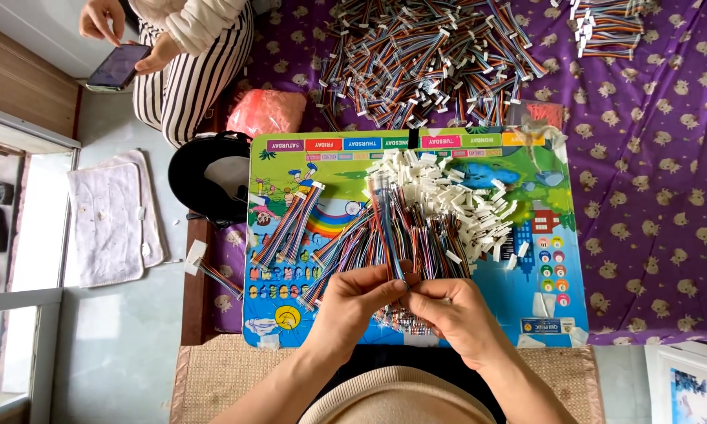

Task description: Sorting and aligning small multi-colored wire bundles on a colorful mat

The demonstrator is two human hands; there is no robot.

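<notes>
Left hand [352,302] and right hand [454,314] both pinched on one multicoloured wire strand [395,259], over colourful board [542,235], near white connectors [455,196].

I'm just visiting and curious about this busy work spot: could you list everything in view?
Picture board: one, brightly coloured, centre.
Loose ribbon cables: many, multicoloured, fanned across the board.
Small cable bundle: one, multicoloured, board's left part.
Plastic connectors: a heap, white, on the board.
Finished cable pile: one large, multicoloured, on the purple cloth above.
Mesh bag: one, red, beside the board.
Round seat: one, black, left.
Towel: one, whitish, on the floor.
Another person: one, striped trousers, holding a phone, top left.
Left hand: pinching a cable.
Right hand: pinching the same cable.
</notes>
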